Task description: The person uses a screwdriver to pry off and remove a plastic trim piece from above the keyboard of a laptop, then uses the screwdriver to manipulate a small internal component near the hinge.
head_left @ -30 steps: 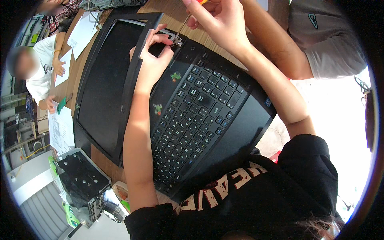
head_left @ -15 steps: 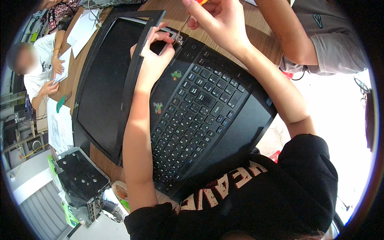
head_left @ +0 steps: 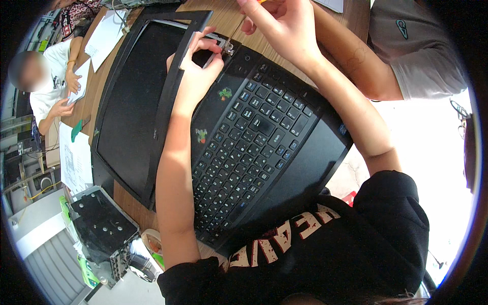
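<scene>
A black laptop lies open on the wooden table, its keyboard facing me. Its screen frame is loose and lifted off the dark screen panel. My left hand reaches under the frame's edge, with thumb and index finger pinched beside the metal hinge; what they pinch is hidden. Above the hinge, my right hand closes round a screwdriver. Only a bit of its yellow handle shows at the top edge, and the thin shaft points down to the hinge.
Across the table at left, a person in a white shirt handles papers. More sheets and a green piece lie nearby. A black metal case stands lower left. Another person's forearm rests at upper right.
The other person's forearm at right has lowered toward the table, behind my right arm. My right hand has shifted slightly, and less of the screwdriver handle shows. My left hand keeps its pinch.
</scene>
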`<action>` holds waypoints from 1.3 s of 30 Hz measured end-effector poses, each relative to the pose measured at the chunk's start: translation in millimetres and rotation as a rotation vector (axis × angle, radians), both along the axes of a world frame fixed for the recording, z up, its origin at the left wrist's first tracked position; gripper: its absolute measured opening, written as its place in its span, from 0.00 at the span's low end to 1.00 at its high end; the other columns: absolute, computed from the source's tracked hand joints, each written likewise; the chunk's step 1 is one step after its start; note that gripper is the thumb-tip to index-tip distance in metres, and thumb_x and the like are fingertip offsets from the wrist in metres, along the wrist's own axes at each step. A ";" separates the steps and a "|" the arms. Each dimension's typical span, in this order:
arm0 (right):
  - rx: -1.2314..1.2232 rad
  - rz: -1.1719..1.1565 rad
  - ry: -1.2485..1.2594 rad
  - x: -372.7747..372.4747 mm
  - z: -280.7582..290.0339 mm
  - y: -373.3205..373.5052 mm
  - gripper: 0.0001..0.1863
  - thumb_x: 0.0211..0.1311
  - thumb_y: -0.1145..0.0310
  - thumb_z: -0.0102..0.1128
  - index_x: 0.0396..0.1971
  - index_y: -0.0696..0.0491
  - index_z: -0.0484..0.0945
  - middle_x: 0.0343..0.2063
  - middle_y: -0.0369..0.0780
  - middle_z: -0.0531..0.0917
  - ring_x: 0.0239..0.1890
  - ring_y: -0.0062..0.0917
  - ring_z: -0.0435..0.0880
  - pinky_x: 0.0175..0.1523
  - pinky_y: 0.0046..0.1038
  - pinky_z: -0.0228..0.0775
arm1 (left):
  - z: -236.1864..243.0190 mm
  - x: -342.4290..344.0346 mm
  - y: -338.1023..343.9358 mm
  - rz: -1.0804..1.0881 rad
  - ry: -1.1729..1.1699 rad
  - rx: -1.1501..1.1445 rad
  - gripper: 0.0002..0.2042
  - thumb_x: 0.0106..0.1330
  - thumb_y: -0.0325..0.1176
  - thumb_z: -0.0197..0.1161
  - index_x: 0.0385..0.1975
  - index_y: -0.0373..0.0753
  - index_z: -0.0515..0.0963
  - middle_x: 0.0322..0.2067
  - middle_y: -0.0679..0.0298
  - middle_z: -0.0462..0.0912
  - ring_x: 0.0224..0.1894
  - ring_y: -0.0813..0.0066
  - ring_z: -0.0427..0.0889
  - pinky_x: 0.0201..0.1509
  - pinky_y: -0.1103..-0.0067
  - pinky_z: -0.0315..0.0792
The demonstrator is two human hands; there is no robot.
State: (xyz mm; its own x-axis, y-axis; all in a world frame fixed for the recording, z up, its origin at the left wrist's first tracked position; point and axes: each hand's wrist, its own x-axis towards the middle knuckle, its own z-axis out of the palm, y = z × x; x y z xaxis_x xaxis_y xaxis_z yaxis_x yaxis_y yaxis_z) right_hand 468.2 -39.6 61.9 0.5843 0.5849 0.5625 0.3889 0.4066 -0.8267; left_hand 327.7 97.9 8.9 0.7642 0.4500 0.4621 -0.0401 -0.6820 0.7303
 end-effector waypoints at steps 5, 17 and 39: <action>-0.015 -0.022 -0.021 0.6 -1.0 0.3 0.20 0.67 0.77 0.61 0.53 0.53 0.63 0.27 0.33 0.73 0.24 0.13 0.79 0.27 0.16 0.72 | 1.3 0.3 -1.7 0.003 0.005 -0.011 0.09 0.53 0.24 0.68 0.35 0.36 0.80 0.44 0.62 0.88 0.47 0.67 0.87 0.57 0.72 0.76; -0.066 -0.046 0.025 -10.7 7.6 -1.0 0.15 0.67 0.77 0.60 0.49 0.54 0.65 0.28 0.35 0.76 0.25 0.15 0.80 0.29 0.17 0.73 | -4.2 -8.0 -4.8 -0.009 0.092 0.018 0.20 0.59 0.25 0.68 0.54 0.40 0.78 0.47 0.66 0.84 0.54 0.71 0.80 0.66 0.72 0.67; -0.279 -1.173 -0.313 34.0 27.5 -219.6 0.19 0.70 0.73 0.59 0.57 0.53 0.68 0.34 0.37 0.79 0.23 0.14 0.75 0.27 0.18 0.66 | -6.8 8.7 -10.9 0.038 -0.248 -0.004 0.08 0.59 0.16 0.63 0.35 0.34 0.76 0.31 0.61 0.81 0.33 0.67 0.83 0.38 0.75 0.76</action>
